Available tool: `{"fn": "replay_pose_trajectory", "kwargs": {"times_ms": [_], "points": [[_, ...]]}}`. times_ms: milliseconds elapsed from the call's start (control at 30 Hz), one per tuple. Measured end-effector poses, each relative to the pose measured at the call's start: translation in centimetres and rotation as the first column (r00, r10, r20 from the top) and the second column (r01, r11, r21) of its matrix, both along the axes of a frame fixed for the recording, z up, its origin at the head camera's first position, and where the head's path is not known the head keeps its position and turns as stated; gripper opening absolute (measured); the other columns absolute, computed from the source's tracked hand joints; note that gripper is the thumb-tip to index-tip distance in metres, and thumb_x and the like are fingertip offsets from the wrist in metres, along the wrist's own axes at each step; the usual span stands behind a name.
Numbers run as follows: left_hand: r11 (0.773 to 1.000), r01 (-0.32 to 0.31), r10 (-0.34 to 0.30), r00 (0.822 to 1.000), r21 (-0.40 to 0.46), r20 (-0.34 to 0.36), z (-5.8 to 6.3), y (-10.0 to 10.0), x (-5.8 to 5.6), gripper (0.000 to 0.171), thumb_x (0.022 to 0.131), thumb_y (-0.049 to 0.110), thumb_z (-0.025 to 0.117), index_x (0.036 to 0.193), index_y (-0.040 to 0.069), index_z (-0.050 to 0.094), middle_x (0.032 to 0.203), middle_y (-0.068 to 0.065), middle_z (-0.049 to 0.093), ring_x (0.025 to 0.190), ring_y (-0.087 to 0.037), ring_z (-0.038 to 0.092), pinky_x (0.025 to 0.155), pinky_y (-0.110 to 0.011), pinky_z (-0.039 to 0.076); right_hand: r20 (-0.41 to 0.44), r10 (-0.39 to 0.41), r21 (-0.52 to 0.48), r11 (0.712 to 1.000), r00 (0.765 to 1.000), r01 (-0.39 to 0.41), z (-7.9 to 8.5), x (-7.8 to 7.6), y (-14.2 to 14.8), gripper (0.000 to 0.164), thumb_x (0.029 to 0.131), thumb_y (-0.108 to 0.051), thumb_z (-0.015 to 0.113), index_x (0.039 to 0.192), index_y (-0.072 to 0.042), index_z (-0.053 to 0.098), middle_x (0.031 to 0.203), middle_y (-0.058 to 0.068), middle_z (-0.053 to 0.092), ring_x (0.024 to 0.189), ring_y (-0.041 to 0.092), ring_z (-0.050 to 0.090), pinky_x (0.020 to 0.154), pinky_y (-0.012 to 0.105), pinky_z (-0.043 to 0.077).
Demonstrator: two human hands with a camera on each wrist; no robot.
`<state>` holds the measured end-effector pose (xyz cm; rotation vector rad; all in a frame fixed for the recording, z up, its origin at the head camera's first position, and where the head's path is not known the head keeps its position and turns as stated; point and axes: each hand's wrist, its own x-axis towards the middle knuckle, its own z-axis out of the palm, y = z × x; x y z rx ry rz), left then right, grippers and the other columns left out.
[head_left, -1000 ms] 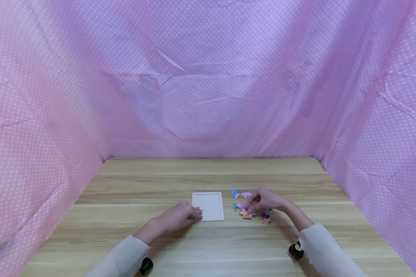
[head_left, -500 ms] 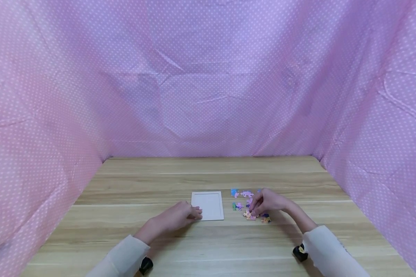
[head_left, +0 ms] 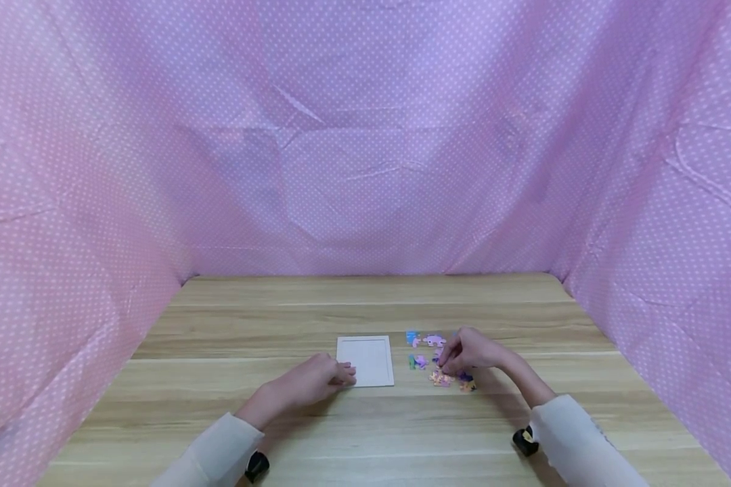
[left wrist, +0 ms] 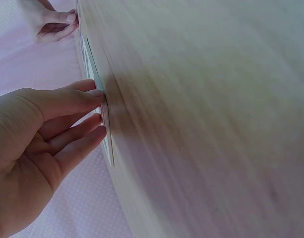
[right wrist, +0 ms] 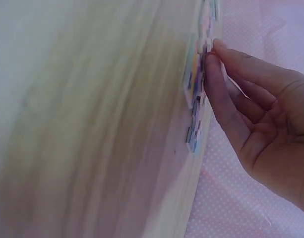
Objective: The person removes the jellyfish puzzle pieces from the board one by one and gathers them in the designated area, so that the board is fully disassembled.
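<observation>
A white square puzzle tray (head_left: 365, 362) with a raised rim lies flat on the table. My left hand (head_left: 319, 379) rests its fingertips on the tray's near left corner; in the left wrist view the fingers (left wrist: 80, 134) are loosely extended against it. To the right of the tray lie several colourful jigsaw pieces, among them a blue-pink one (head_left: 412, 338), a pink one (head_left: 434, 340), a green-purple one (head_left: 418, 362) and a yellow-pink one (head_left: 441, 379). Above the yellow-pink piece, my right hand (head_left: 472, 350) pinches a puzzle piece between thumb and fingertips, which mostly hide it.
A wooden table (head_left: 317, 304) bears everything. Pink polka-dot cloth (head_left: 365, 189) hangs behind it and at both sides. More jigsaw pieces, such as a dark orange-blue one (head_left: 468, 385), lie beneath and beside the right hand. A black band (head_left: 525, 442) circles each wrist.
My right hand has shifted right along with the yellow-pink piece, then moved slightly off it to a piece just above. The left hand and the tray have stayed put.
</observation>
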<state>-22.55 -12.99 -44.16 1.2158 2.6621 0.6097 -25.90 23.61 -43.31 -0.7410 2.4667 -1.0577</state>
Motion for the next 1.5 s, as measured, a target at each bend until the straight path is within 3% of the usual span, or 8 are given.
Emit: {"fn": "replay_pose_trajectory", "kwargs": {"times_ms": [233, 567, 700, 933, 1067, 1267, 1400, 1500], "points": [[0.999, 0.041, -0.041, 0.998, 0.006, -0.054, 0.0, 0.3, 0.0, 0.020, 0.094, 0.001, 0.070, 0.112, 0.004, 0.077, 0.115, -0.012, 0.075, 0.119, -0.018, 0.069, 0.100, -0.028, 0.055, 0.005, -0.010, -0.033, 0.999, 1.000, 0.010, -0.3, -0.5, -0.6, 0.012, 0.092, -0.007, 0.073, 0.100, 0.002, 0.076, 0.093, 0.011, 0.077, 0.081, 0.010, 0.067, 0.070, 0.018, 0.055], [0.999, 0.018, -0.023, 0.989, -0.036, -0.144, -0.4, -0.1, 0.1, 0.020, 0.093, 0.003, 0.071, 0.111, 0.008, 0.079, 0.121, -0.007, 0.074, 0.119, -0.020, 0.069, 0.101, -0.036, 0.056, 0.046, -0.015, -0.060, 0.998, 0.999, 0.018, 0.2, -1.3, -4.0, 0.022, 0.096, -0.012, 0.069, 0.110, 0.004, 0.074, 0.098, 0.014, 0.078, 0.082, 0.016, 0.072, 0.074, 0.025, 0.059], [1.000, 0.018, -0.020, 0.991, -0.016, -0.135, -0.4, -0.1, 0.2, 0.010, 0.094, 0.005, 0.071, 0.097, 0.007, 0.080, 0.120, -0.008, 0.074, 0.117, -0.021, 0.070, 0.101, -0.035, 0.056, 0.048, -0.008, -0.068, 0.998, 0.999, 0.011, -0.1, -1.5, -5.6, 0.022, 0.095, -0.013, 0.070, 0.110, 0.003, 0.074, 0.100, 0.014, 0.078, 0.083, 0.016, 0.070, 0.074, 0.023, 0.058], [0.999, 0.013, -0.021, 0.977, -0.037, -0.211, 0.0, -0.6, 0.2, 0.021, 0.095, 0.006, 0.069, 0.113, 0.010, 0.078, 0.119, -0.006, 0.076, 0.111, -0.021, 0.073, 0.095, -0.034, 0.059, 0.053, 0.040, -0.100, 0.994, 0.998, -0.035, -0.1, -2.0, -8.6, 0.025, 0.097, -0.013, 0.068, 0.114, 0.004, 0.072, 0.106, 0.017, 0.077, 0.091, 0.018, 0.072, 0.079, 0.022, 0.058], [1.000, -0.002, -0.002, 0.981, -0.023, -0.195, 0.0, -1.0, 0.0, 0.019, 0.095, 0.005, 0.069, 0.110, 0.010, 0.079, 0.116, -0.005, 0.077, 0.110, -0.020, 0.073, 0.095, -0.034, 0.059, 0.053, 0.056, -0.092, 0.994, 0.997, -0.050, 0.0, -2.1, -10.3, 0.026, 0.095, -0.012, 0.068, 0.117, 0.003, 0.072, 0.109, 0.015, 0.077, 0.092, 0.011, 0.069, 0.080, 0.020, 0.056], [0.999, 0.001, -0.009, 0.987, -0.046, -0.161, 0.0, -1.3, -0.1, 0.017, 0.094, 0.007, 0.071, 0.108, 0.010, 0.079, 0.116, -0.008, 0.077, 0.109, -0.022, 0.074, 0.096, -0.036, 0.059, 0.032, 0.097, -0.073, 0.993, 0.995, -0.095, -0.2, -2.3, -12.6, 0.027, 0.093, -0.011, 0.071, 0.115, 0.004, 0.073, 0.109, 0.014, 0.077, 0.096, 0.013, 0.071, 0.082, 0.018, 0.056], [0.998, -0.008, -0.002, 0.986, -0.060, -0.168, 0.0, -1.3, 0.0, 0.017, 0.094, 0.009, 0.072, 0.109, 0.010, 0.079, 0.117, -0.008, 0.076, 0.110, -0.022, 0.073, 0.098, -0.036, 0.058, 0.017, 0.148, -0.040, 0.988, 0.989, -0.147, -0.2, -2.3, -13.8, 0.028, 0.093, -0.010, 0.071, 0.116, 0.005, 0.072, 0.110, 0.016, 0.077, 0.098, 0.014, 0.072, 0.083, 0.015, 0.055], [0.998, 0.005, -0.020, 0.977, -0.068, -0.213, 0.1, -1.2, 0.2, 0.014, 0.093, 0.008, 0.072, 0.104, 0.011, 0.081, 0.111, -0.005, 0.079, 0.100, -0.017, 0.075, 0.089, -0.031, 0.060, 0.034, 0.181, -0.032, 0.983, 0.983, -0.180, 0.0, -2.1, -14.5, 0.028, 0.092, -0.008, 0.071, 0.116, 0.007, 0.071, 0.109, 0.017, 0.077, 0.097, 0.013, 0.072, 0.082, 0.015, 0.055]]}}
